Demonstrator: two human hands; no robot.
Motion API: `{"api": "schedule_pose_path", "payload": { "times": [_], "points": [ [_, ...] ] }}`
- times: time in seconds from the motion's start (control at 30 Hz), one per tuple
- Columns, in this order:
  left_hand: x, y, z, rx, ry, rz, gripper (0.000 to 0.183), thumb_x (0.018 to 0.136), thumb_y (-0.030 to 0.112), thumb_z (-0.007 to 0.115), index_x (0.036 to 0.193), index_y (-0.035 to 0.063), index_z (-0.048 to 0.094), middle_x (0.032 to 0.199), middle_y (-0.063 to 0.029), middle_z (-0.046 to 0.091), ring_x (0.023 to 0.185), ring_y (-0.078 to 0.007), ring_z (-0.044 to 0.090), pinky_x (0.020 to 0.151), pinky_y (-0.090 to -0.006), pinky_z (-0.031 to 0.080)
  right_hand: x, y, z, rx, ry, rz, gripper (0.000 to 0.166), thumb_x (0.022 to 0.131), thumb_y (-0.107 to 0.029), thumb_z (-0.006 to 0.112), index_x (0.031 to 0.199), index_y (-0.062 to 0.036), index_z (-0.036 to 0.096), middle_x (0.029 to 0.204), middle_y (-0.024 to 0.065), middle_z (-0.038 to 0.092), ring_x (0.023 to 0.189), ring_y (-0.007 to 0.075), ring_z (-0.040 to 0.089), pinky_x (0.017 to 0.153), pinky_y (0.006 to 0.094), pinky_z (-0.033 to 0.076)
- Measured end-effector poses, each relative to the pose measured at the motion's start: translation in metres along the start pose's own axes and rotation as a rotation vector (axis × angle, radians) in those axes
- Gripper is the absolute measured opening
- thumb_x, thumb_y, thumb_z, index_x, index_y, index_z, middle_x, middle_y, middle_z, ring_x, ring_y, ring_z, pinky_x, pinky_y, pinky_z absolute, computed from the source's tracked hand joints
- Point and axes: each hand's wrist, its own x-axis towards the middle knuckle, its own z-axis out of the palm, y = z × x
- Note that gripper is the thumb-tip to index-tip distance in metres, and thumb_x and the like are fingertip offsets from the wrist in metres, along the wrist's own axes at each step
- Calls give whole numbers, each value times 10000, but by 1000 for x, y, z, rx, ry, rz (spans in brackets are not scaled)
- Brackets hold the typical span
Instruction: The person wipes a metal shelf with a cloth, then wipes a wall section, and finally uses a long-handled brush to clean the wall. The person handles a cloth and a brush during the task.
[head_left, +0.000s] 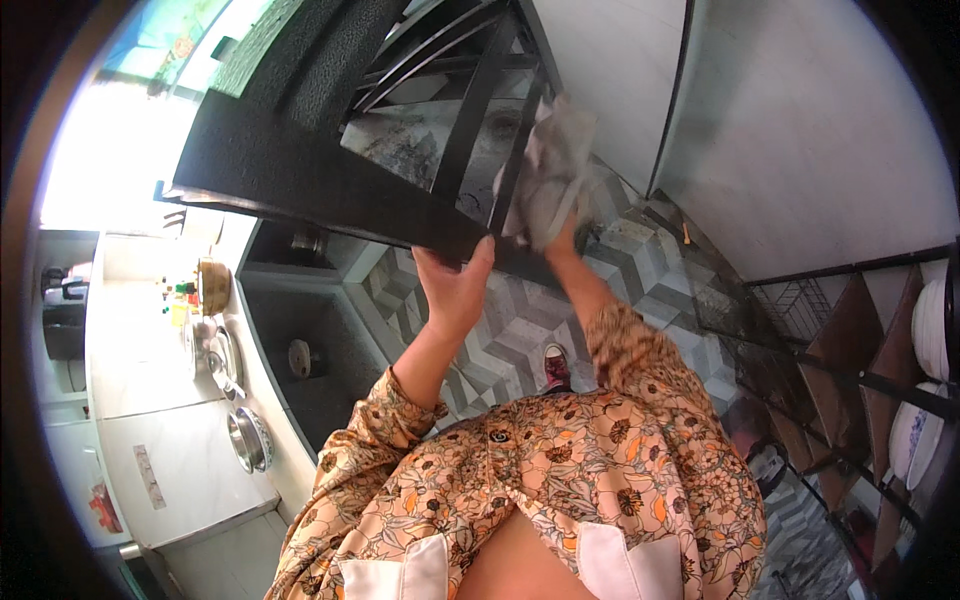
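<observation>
In front of me stands a black slatted frame, tilted in the picture, with curved bars in its upper part. My left hand grips its near edge, thumb on top and fingers partly hidden behind it. My right hand holds a light grey cloth, blurred by motion, against the frame's right-hand bars. The cloth hides most of that hand's fingers. Through the gaps between the bars a pale surface with dark stains shows.
To the left, a white counter bears a brass-coloured pot, metal lids and stacked bowls. White wall panels rise at the right, above a black rack with plates. Patterned floor tiles lie below, with a shoe on them.
</observation>
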Motion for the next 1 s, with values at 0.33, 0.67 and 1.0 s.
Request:
{"api": "schedule_pose_path", "payload": {
  "times": [0.33, 0.67, 1.0],
  "points": [
    [12, -15, -41, 30, -230, 38, 294, 823, 179, 477, 1022, -14, 380, 946, -80, 464, 844, -126, 457, 761, -277, 383, -24, -180, -101, 364, 254, -268, 270, 638, -100, 564, 893, -21, 528, 857, 119, 528, 796, 294, 524, 740, 345, 412],
    [4, -22, -37, -23, -322, -49, 419, 770, 129, 578, 1102, 4, 357, 1011, -56, 465, 941, -157, 440, 838, -277, 336, -115, -17, -19, 130, -193, 119, 197, 703, -216, 559, 715, -41, 470, 636, 80, 502, 590, 215, 505, 548, 307, 405],
    [-20, -8, -69, 103, -192, -79, 434, 694, 53, 628, 1044, -13, 379, 990, -99, 491, 910, -147, 467, 810, -263, 358, 89, -208, -171, -365, 96, -422, 393, 674, -136, 566, 1032, 0, 480, 858, 111, 513, 833, 210, 498, 698, 301, 391]
  ]
}}
